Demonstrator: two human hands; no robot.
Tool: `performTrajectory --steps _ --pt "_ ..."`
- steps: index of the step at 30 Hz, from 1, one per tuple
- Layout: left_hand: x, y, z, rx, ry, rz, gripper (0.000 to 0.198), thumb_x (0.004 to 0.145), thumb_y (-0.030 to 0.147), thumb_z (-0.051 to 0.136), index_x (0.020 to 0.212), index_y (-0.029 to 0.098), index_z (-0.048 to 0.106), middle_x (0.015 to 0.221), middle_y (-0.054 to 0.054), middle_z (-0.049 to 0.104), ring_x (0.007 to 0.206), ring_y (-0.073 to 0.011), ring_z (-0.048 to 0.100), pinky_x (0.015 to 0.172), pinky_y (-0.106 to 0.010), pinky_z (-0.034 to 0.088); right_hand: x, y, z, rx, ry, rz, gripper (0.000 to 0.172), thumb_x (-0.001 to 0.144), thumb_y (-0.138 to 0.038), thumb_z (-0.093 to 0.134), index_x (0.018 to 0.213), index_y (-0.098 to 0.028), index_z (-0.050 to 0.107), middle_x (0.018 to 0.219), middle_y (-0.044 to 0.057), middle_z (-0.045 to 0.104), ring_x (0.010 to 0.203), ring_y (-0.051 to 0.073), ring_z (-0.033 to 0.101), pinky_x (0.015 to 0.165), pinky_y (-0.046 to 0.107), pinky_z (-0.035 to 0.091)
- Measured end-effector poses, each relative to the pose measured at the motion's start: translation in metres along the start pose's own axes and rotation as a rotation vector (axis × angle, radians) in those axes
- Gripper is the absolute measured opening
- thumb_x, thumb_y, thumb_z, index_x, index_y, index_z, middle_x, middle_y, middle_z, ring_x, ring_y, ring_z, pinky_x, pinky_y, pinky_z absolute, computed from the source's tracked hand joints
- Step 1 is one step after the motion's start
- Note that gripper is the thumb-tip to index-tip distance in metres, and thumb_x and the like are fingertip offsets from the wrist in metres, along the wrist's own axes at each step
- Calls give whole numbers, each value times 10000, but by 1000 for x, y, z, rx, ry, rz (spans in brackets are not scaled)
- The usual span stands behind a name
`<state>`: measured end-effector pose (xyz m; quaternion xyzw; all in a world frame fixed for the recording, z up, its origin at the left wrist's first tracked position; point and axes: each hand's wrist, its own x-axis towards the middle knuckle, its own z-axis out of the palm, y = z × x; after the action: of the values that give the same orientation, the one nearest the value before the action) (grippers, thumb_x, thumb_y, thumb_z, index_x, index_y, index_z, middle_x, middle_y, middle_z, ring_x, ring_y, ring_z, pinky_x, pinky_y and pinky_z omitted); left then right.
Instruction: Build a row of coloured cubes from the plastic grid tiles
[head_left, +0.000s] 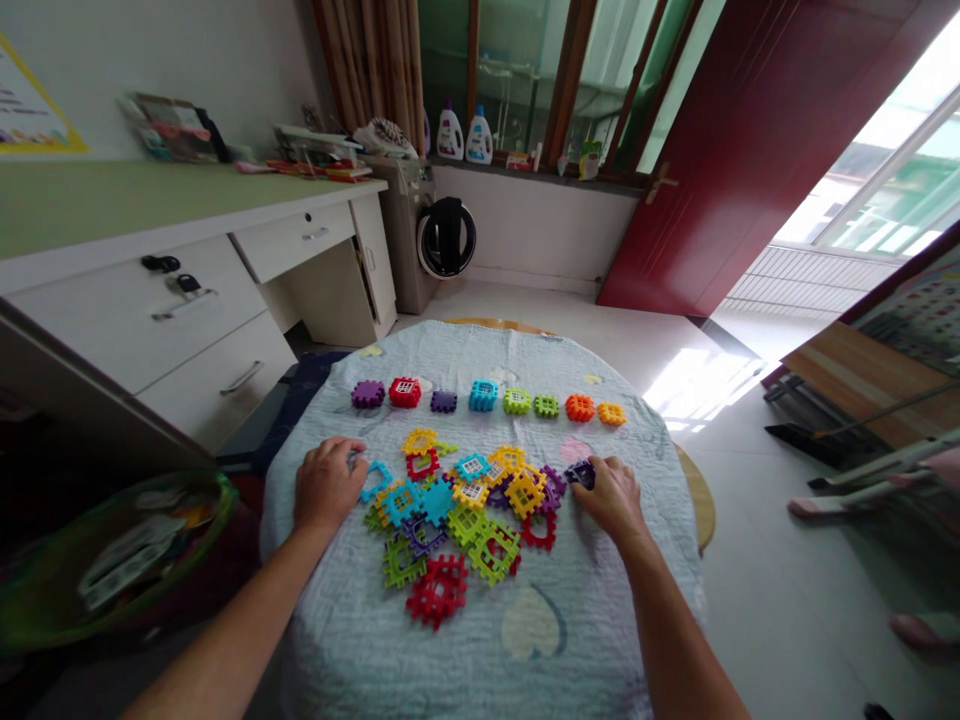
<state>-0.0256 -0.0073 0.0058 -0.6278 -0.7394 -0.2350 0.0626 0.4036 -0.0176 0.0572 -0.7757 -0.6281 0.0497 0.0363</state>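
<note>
My right hand (pixel 616 496) pinches a navy notched building tile (pixel 580 474) at the right side of a loose heap. At the heap's left, my left hand (pixel 328 484) has its fingers curled, with a small greyish-blue bit showing between thumb and forefinger; its kind is unclear. Just beside that hand lies a light blue window tile (pixel 375 482). Among the heap are a yellow tile (pixel 525 490), a green tile (pixel 495 552), a purple tile (pixel 553 488) and a red tile (pixel 439 590) in front, some overlapping others.
Behind the heap, stacks sorted by colour form a row, from a purple stack (pixel 368 394) to a yellow-orange stack (pixel 611 413). A pale blue cloth (pixel 600 640) covers the round table. A green basket (pixel 210 490) stands at left, a cabinet (pixel 135 320) behind it.
</note>
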Motion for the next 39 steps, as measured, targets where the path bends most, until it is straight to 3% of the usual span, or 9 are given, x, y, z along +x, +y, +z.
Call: performTrajectory --steps 8,17,21,24,27,32,36,39 --pt "0 0 -1 -17 -4 2 251 799 276 451 922 186 650 1053 -99 660 959 -269 585 887 -397 450 -3 -14 -6 -36 -28 -2 453 803 -489 588 1143 -194 640 1121 141 611 1043 309 541 825 379 385" --pt "-1 1 -1 -18 -10 -14 240 794 267 458 922 192 647 1058 -89 658 955 -268 583 888 -388 444 5 -18 2 -46 29 -23 362 784 -343 597 1100 -172 639 1035 131 646 985 283 559 808 350 383" --pt "-1 2 -2 -36 -8 -19 232 797 250 457 919 195 645 1062 -88 657 968 -262 585 897 -383 444 13 -20 3 89 123 -105 397 764 -299 603 1139 -173 627 1058 111 646 991 265 559 851 351 399" --pt "-1 4 -3 -43 -6 -27 225 794 242 462 918 192 643 1069 -92 655 984 -261 583 909 -385 442 20 -42 -1 301 143 -298 415 750 -282 609 1151 -174 615 1071 83 639 993 227 564 898 330 411" --pt "-1 5 -4 -51 -9 -35 223 794 241 464 918 189 642 1076 -99 653 997 -262 583 913 -390 444 30 -80 -5 460 148 -476 413 748 -266 609 1150 -170 610 1093 79 628 1020 210 558 932 316 415" --pt "-2 7 -7 -69 -7 -45 209 791 236 471 911 200 638 1073 -89 654 999 -253 586 916 -383 443 49 -135 7 438 41 -626 419 715 -166 619 1134 -157 626 1113 96 642 1045 210 565 950 321 408" --pt "-2 8 -7 -71 -8 -44 207 797 240 474 911 195 640 1060 -87 656 992 -256 584 914 -386 440 58 -145 22 297 -115 -652 430 703 -134 628 1127 -197 646 1139 80 667 1048 228 582 931 344 409" --pt "-2 7 -7 -77 -15 -44 212 795 236 477 919 191 643 1071 -87 654 1000 -258 577 919 -391 436 63 -139 24 323 -113 -632 442 703 -150 653 1142 -203 641 1156 75 668 1057 232 585 944 342 406"
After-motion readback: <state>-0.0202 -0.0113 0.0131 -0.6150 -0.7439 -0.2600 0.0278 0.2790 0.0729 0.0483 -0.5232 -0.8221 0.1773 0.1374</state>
